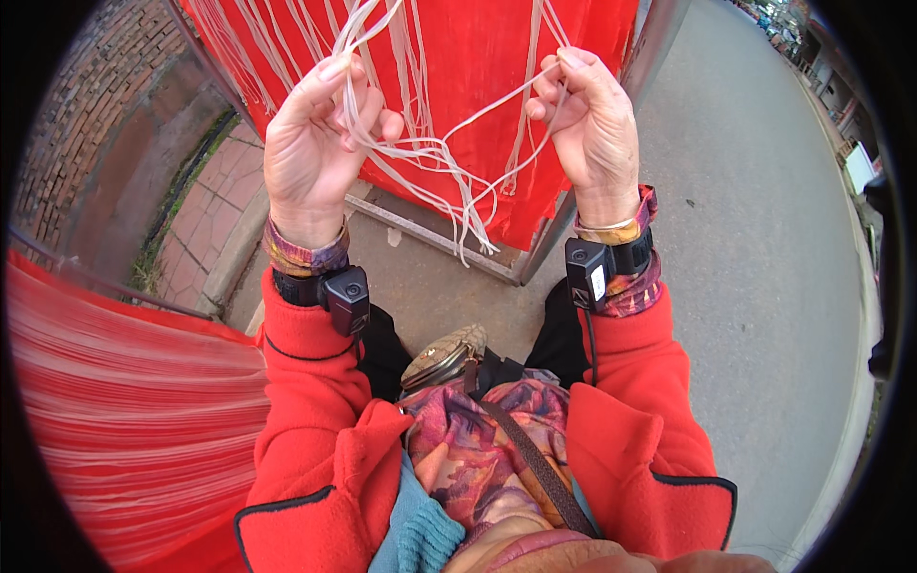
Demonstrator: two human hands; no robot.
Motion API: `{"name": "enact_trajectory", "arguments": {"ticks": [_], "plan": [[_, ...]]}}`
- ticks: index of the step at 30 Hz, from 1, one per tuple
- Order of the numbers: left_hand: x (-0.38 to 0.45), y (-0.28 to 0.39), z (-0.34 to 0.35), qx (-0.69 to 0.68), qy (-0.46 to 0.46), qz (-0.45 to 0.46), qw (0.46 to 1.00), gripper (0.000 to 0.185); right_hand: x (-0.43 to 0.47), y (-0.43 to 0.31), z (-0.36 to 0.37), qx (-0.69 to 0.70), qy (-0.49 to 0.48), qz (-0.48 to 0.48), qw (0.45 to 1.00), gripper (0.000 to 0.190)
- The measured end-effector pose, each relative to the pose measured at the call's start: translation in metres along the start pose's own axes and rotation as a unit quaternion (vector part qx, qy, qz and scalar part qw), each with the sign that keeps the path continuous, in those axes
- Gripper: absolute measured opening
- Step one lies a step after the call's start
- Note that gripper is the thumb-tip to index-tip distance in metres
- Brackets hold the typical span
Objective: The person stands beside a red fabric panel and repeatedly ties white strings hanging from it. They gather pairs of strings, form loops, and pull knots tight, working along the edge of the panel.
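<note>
A bundle of thin, pale strands point(430, 152) hangs in front of a red cloth point(473, 71). My left hand point(322, 136) pinches the thicker part of the bundle between thumb and fingers. On the right, my right hand point(591, 122) holds a few strands between thumb and forefinger at the cloth's right side. Some strands stretch loosely from one hand to the other. Their free ends dangle below, near the lower edge of the cloth. More pale strands hang down the cloth behind my left hand. Whether the strands are noodles or cord, I cannot tell.
A metal frame point(437, 233) surrounds the red cloth. Another red cloth point(136, 401), covered with fine pale strands, spreads at the left. A brick wall point(93, 79) and tiled pavement point(211, 208) lie beyond it. Grey road point(745, 236) runs along the right. A small bag point(444, 354) hangs at my waist.
</note>
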State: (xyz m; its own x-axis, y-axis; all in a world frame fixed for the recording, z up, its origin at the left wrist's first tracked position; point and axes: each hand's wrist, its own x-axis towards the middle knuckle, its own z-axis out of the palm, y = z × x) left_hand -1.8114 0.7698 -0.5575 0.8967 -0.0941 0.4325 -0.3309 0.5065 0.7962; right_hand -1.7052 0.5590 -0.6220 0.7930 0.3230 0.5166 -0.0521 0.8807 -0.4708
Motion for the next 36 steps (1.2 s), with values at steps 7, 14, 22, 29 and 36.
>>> {"name": "enact_trajectory", "arguments": {"ticks": [7,14,22,29,36], "plan": [[-0.006,-0.029,-0.005,0.038,-0.002,-0.08,0.996,0.023,-0.016,0.004,-0.003,-0.093,-0.036,0.083,0.992,0.015],[-0.003,-0.045,-0.006,0.229,0.005,-0.128,0.965,0.019,-0.036,0.01,-0.005,-0.244,-0.119,0.18,0.945,0.021],[-0.009,-0.01,-0.015,0.191,0.049,-0.08,0.977,0.021,-0.027,-0.009,-0.021,-0.122,-0.066,0.112,0.984,0.014],[-0.011,0.009,-0.014,0.132,0.035,-0.037,0.99,0.019,-0.025,-0.026,-0.024,-0.106,-0.037,0.049,0.992,0.018],[-0.016,0.021,-0.015,0.18,0.074,-0.034,0.98,0.017,-0.022,-0.041,-0.023,-0.053,-0.004,-0.012,0.999,0.014]]}}
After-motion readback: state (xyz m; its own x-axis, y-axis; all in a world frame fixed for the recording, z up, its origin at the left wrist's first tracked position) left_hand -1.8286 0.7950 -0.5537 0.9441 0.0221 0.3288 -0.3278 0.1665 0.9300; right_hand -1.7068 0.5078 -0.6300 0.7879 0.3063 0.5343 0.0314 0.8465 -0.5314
